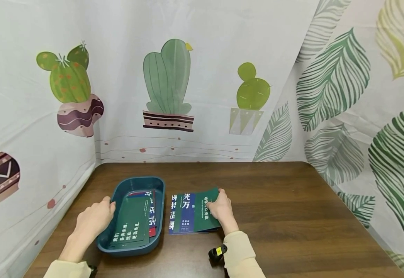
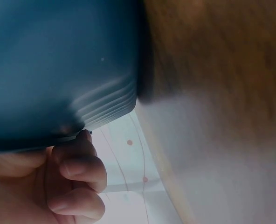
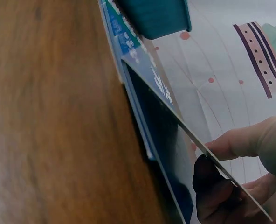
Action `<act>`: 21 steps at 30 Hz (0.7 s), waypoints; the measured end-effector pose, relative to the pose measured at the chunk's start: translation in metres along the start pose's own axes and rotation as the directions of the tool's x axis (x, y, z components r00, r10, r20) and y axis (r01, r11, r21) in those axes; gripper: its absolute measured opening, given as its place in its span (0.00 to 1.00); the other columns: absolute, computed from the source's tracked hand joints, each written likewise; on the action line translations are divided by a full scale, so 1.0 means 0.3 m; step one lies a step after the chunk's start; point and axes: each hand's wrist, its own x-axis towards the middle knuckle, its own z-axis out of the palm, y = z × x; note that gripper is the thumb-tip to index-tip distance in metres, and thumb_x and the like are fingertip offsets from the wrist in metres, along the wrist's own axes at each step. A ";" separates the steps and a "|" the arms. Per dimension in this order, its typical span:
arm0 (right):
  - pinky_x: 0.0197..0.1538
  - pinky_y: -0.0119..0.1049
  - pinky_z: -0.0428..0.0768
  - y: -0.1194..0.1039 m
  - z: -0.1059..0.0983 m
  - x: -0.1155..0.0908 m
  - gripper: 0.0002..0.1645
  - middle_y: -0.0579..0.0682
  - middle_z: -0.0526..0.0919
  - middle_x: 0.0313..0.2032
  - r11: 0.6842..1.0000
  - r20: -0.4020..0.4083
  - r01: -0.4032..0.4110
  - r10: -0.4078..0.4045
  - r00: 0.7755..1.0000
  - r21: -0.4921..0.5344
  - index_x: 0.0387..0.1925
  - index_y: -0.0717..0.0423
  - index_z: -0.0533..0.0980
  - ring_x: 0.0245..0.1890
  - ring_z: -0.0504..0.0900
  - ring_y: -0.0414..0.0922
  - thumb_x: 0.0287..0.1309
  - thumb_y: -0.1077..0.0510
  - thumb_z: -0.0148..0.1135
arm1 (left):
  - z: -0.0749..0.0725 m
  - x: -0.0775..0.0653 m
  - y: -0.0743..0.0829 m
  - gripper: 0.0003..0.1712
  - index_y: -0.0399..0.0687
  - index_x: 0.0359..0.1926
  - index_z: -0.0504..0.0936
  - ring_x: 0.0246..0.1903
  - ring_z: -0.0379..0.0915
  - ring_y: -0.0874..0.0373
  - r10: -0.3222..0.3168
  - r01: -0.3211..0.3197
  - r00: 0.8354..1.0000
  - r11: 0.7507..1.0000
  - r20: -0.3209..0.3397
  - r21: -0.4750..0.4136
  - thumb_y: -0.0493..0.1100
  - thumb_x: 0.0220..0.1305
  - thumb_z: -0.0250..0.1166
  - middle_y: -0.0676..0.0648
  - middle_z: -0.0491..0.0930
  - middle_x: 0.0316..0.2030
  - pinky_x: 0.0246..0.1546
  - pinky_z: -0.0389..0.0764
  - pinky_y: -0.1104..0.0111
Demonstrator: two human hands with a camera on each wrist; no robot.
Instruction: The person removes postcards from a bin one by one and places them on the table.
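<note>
A blue plastic tray stands at the left of the table with several printed cards inside, a dark green one on top. My left hand grips the tray's left rim, its fingers curled under the edge in the left wrist view. To the right of the tray, overlapping green and blue cards lie on the table. My right hand pinches the right edge of a dark green card between thumb and fingers. In the right wrist view this card tilts up off the cards beneath it.
The brown wooden table extends to the right of the cards. A hanging cloth printed with cacti and leaves stands behind and beside it. A black wrist camera with a yellow label sits at my right sleeve.
</note>
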 end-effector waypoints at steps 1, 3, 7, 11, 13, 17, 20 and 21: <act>0.46 0.54 0.77 0.000 0.000 0.000 0.45 0.69 0.76 0.54 1.000 0.000 0.003 -0.003 1.000 -0.014 0.70 0.67 0.58 0.53 0.76 0.63 0.54 0.63 0.68 | 0.000 0.000 0.002 0.20 0.30 0.47 0.72 0.31 0.76 0.29 0.000 0.000 1.000 1.000 0.000 0.000 0.47 0.72 0.49 0.26 0.78 0.35 0.26 0.73 0.41; 0.46 0.54 0.77 0.001 0.000 0.001 0.46 0.69 0.77 0.52 0.999 -0.004 0.008 -0.009 1.000 -0.044 0.70 0.66 0.56 0.52 0.77 0.63 0.54 0.63 0.69 | 0.001 -0.001 0.005 0.20 0.30 0.47 0.72 0.31 0.76 0.29 0.003 -0.003 1.000 1.000 -0.002 -0.001 0.46 0.72 0.49 0.26 0.78 0.35 0.26 0.73 0.41; 0.39 0.51 0.78 0.002 0.001 -0.004 0.50 0.68 0.80 0.47 0.995 -0.005 0.010 -0.010 1.000 -0.099 0.72 0.64 0.53 0.43 0.81 0.61 0.54 0.63 0.70 | 0.002 0.001 0.007 0.20 0.30 0.47 0.73 0.31 0.76 0.29 0.002 -0.002 1.000 1.000 -0.005 0.002 0.46 0.72 0.50 0.26 0.78 0.35 0.27 0.73 0.41; 0.34 0.49 0.77 0.000 0.004 -0.010 0.49 0.67 0.80 0.46 0.987 -0.002 0.025 -0.026 1.000 -0.156 0.72 0.62 0.53 0.38 0.82 0.59 0.54 0.63 0.69 | 0.001 0.002 0.006 0.20 0.31 0.47 0.73 0.31 0.76 0.29 0.002 -0.002 1.000 1.000 -0.002 0.003 0.47 0.73 0.49 0.26 0.78 0.35 0.27 0.73 0.41; 0.34 0.49 0.77 -0.004 0.003 -0.014 0.47 0.67 0.79 0.47 0.984 0.001 0.034 -0.034 0.999 -0.177 0.71 0.62 0.54 0.38 0.81 0.60 0.54 0.64 0.69 | -0.001 0.002 0.007 0.20 0.31 0.47 0.73 0.31 0.76 0.29 0.001 -0.001 1.000 1.000 0.000 0.002 0.47 0.73 0.49 0.26 0.78 0.35 0.27 0.73 0.41; 0.37 0.52 0.77 -0.009 0.002 -0.019 0.44 0.68 0.74 0.52 0.977 -0.002 0.030 -0.031 1.000 -0.213 0.69 0.61 0.58 0.39 0.80 0.61 0.54 0.63 0.69 | -0.004 0.000 0.009 0.20 0.30 0.47 0.72 0.31 0.76 0.29 0.000 0.000 1.000 1.000 0.003 -0.001 0.47 0.73 0.49 0.26 0.78 0.35 0.26 0.73 0.41; 0.33 0.51 0.76 -0.010 0.001 -0.022 0.41 0.68 0.69 0.51 0.973 -0.013 0.020 -0.023 1.000 -0.231 0.65 0.59 0.61 0.32 0.77 0.58 0.53 0.62 0.71 | -0.005 -0.001 0.009 0.20 0.30 0.48 0.72 0.31 0.76 0.29 -0.005 0.005 1.000 1.000 0.005 -0.001 0.47 0.73 0.49 0.26 0.78 0.36 0.27 0.73 0.41; 0.31 0.50 0.75 -0.010 0.001 -0.023 0.40 0.67 0.68 0.50 0.972 -0.016 0.018 -0.023 1.000 -0.235 0.64 0.58 0.61 0.29 0.76 0.57 0.53 0.62 0.71 | -0.005 -0.001 0.009 0.20 0.30 0.48 0.72 0.31 0.76 0.29 -0.007 0.007 1.000 1.000 0.005 -0.001 0.47 0.73 0.49 0.26 0.78 0.36 0.27 0.73 0.41</act>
